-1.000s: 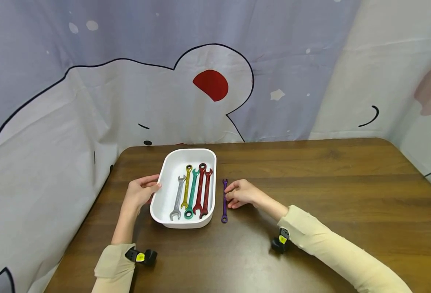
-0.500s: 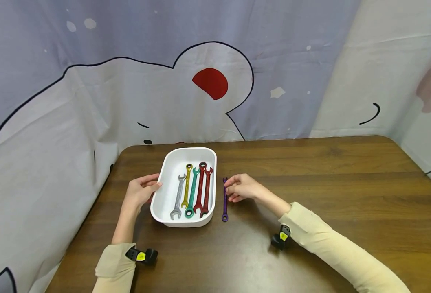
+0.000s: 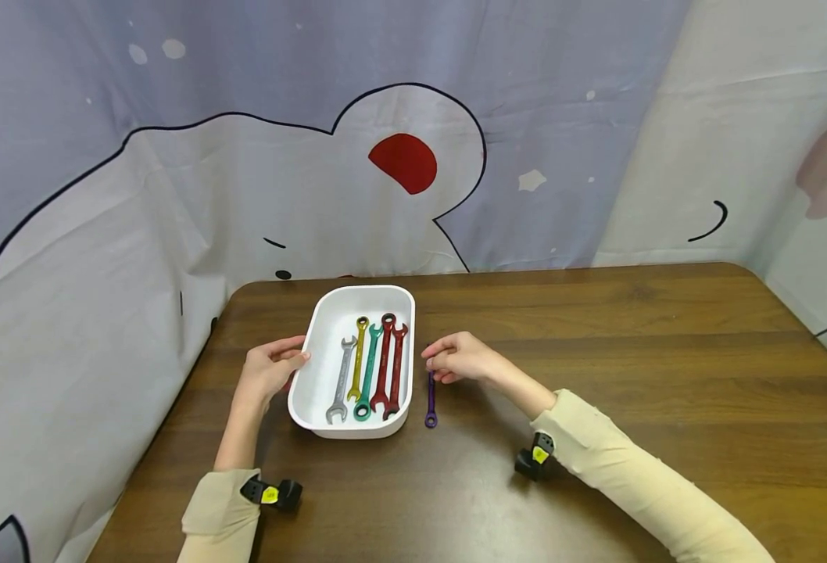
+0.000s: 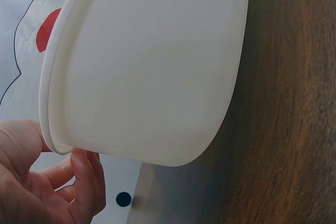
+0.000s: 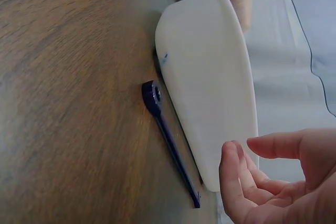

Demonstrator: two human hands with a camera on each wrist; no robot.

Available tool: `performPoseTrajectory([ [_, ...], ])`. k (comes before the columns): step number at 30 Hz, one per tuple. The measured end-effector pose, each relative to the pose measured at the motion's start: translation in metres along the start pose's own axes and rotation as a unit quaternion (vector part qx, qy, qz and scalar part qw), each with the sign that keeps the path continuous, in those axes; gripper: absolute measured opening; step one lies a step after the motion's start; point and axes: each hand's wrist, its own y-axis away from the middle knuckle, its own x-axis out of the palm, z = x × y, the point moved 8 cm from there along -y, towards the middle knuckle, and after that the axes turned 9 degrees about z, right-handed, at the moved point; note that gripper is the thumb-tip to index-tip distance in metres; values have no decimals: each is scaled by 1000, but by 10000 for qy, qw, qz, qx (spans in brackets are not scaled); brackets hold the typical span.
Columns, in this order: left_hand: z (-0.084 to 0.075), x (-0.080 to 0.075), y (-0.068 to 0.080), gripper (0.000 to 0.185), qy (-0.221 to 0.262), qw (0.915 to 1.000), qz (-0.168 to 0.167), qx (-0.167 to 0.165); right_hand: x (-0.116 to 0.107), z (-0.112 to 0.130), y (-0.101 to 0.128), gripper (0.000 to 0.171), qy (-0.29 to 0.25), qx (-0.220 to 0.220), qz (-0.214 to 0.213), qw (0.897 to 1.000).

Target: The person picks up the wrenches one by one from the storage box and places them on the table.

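We start with the brown wooden surface (image 3: 596, 352), where a white tray (image 3: 324, 328) sits toward 10 o'clock from the middle. Inside it we count 5 wrenches lying side by side: silver (image 3: 341, 381), yellow (image 3: 358, 360), green (image 3: 367, 373) and 2 red (image 3: 389, 363), all with their long axes running 12 to 6.

Our left hand (image 3: 267, 367) is at the tray's 9 o'clock side, fingers curled around its rim and gripping it; the left wrist view shows the thumb and fingers on the lip.

The purple wrench (image 3: 431, 399) lies flat on the surface just beside the tray's 3 o'clock wall, parallel to the others, ring end toward 6.

Our right hand (image 3: 459, 361) hovers over the wrench's 12 o'clock end, fingers loosely bent and holding nothing; in the right wrist view, the fingertips (image 5: 233, 166) stand apart from the shaft (image 5: 173, 145). The right hand is much nearer to this wrench, and the shaft runs from under those fingers toward 6 o'clock.
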Motion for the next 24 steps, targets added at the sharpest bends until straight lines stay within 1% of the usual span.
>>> performPoseTrajectory([
  [10,1,0,1,44,11,10000,9,32,1,12,1,31,-236,-153,117,9995],
  [17,0,0,0,44,47,10000,-4,-3,-4,21,2,34,-173,-261,185,9993],
  [24,0,0,1,45,57,10000,34,21,-4,31,4,33,-141,-315,87,9994],
])
